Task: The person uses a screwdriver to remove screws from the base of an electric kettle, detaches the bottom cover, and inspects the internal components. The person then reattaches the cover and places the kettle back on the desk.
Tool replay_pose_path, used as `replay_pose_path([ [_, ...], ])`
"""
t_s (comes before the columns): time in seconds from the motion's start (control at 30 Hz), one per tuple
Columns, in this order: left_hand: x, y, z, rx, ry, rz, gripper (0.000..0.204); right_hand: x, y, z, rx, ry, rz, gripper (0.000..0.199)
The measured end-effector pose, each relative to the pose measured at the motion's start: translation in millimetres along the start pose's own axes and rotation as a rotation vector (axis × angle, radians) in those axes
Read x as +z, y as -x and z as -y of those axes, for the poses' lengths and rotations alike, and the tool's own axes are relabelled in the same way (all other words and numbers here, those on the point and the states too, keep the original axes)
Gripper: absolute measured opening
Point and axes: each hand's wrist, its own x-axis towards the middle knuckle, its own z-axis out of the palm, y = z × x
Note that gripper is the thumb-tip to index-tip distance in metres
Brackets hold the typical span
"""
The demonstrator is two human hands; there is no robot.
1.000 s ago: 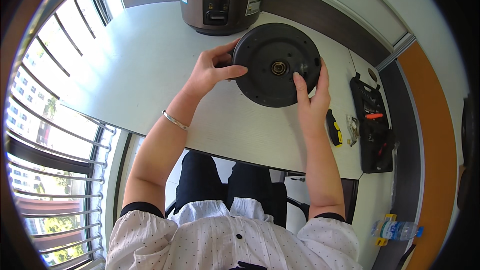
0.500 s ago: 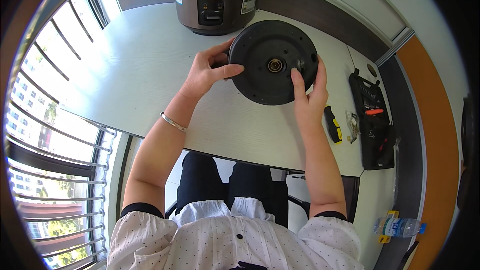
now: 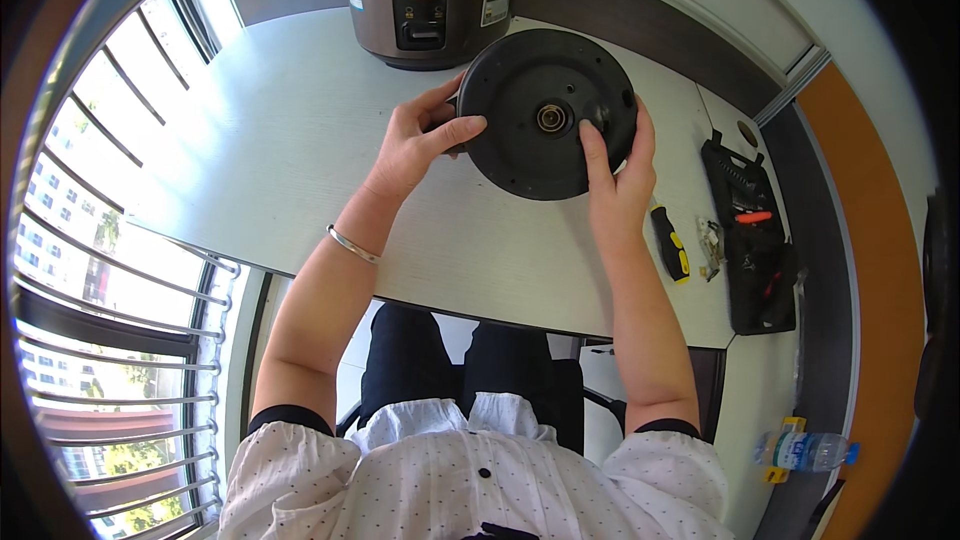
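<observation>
We sit at a white table (image 3: 260,160), with our two knees under its edge. One big brown cooker (image 3: 440,15) stands on it at the far side. In front of the cooker, over the table, we hold one black round plate (image 3: 548,152) with its flat face toward us. One black tool case (image 3: 755,250) lies open on the right.

Our two hands both pinch the plate. Our left hand (image 3: 415,137) grips its left edge, thumb in front; we cannot see all the fingers behind. Our right hand (image 3: 622,180) grips the right edge, with its thumb on the face, near the middle.

One clear bottle (image 3: 808,451) with a blue cap is at the lower right. One yellow and black screwdriver (image 3: 671,243) lies between our right arm and the case. One silver bracelet (image 3: 352,244) is on our left arm. One gold coil (image 3: 551,118) sits in the plate's middle. Beside the case lie some tiny metal bits (image 3: 709,245), too small for us to count.
</observation>
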Motion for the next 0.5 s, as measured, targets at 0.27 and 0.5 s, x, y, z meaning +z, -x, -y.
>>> replay_pose_path([
  [0.27,-1.2,-3.0,4.4,0.016,0.011,-0.013,0.075,4.2,-1.7,2.6,0.032,0.029,-0.026,0.062],
  [0.5,-0.1,-3.1,6.2,0.022,-0.023,-0.014,0.076,4.1,-2.5,5.7,0.039,0.040,-0.032,0.059],
])
